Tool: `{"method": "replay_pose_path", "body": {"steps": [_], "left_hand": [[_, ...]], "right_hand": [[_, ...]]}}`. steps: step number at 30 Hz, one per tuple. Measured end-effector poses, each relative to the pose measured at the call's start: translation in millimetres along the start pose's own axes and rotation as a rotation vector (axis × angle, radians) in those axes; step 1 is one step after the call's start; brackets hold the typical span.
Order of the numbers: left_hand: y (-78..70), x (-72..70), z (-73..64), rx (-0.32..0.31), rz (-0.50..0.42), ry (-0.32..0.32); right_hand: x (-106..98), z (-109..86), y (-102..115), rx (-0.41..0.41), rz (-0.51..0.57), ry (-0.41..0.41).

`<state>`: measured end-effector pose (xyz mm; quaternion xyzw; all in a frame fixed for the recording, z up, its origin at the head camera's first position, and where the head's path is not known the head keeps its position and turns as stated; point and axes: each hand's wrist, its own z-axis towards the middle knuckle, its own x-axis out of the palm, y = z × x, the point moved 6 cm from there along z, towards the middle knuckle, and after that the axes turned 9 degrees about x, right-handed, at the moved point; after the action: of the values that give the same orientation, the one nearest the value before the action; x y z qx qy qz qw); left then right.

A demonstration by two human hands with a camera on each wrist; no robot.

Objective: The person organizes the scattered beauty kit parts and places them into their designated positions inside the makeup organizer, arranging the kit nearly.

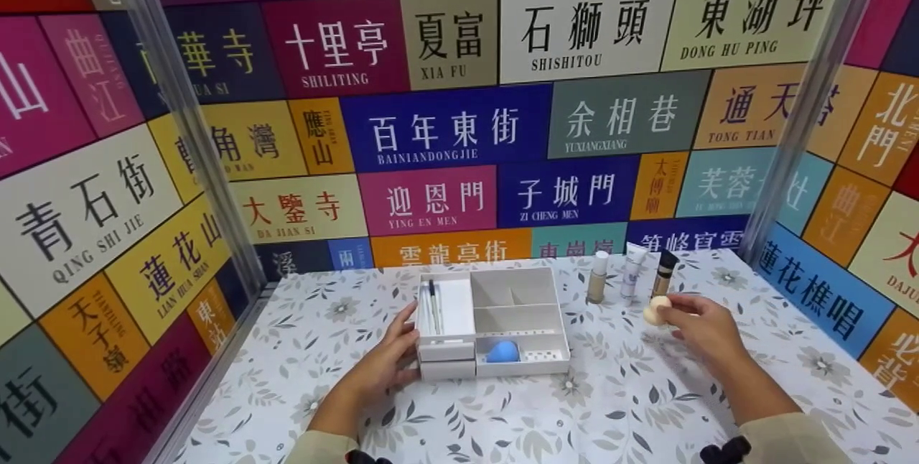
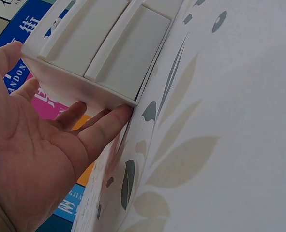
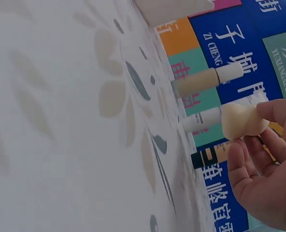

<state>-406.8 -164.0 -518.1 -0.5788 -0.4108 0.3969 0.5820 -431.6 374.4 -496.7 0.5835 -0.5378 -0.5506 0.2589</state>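
My left hand [image 1: 391,360] rests against the left side of a white makeup organizer [image 1: 523,369], its fingers extended along the wall. In the left wrist view those fingers touch the side below two small drawers [image 2: 126,53]. To the right, my right hand [image 1: 707,327] pinches a cream-coloured, waisted makeup sponge [image 1: 656,310] between thumb and fingers, above the table. The right wrist view shows the same sponge [image 3: 242,121] close up. A blue makeup sponge [image 1: 502,352] lies in the organizer's front compartment. Slim pen-like sticks [image 1: 434,306] lie in its left section.
Behind the right hand stand a foundation bottle with a white cap [image 1: 596,279], a white tube [image 1: 632,271] and a black-capped bottle [image 1: 664,274]. A leaf-patterned cloth [image 1: 517,421] covers the table. Clear posts [image 1: 194,119] and a wall of coloured signs border it.
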Motion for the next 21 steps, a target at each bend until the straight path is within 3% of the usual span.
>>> {"method": "replay_pose_path", "body": {"steps": [5, 13, 21], "left_hand": [[-0.1, 0.2, -0.2, -0.017, 0.008, -0.004], [-0.9, -0.2, -0.2, -0.010, 0.011, -0.001], [-0.4, 0.6, -1.6, 0.000, 0.024, 0.006]], "right_hand": [[20, -13.7, 15, -0.040, -0.027, 0.036], [48, -33.6, 39, -0.184, -0.011, 0.068], [71, -49.0, 52, -0.233, -0.009, 0.109]]}}
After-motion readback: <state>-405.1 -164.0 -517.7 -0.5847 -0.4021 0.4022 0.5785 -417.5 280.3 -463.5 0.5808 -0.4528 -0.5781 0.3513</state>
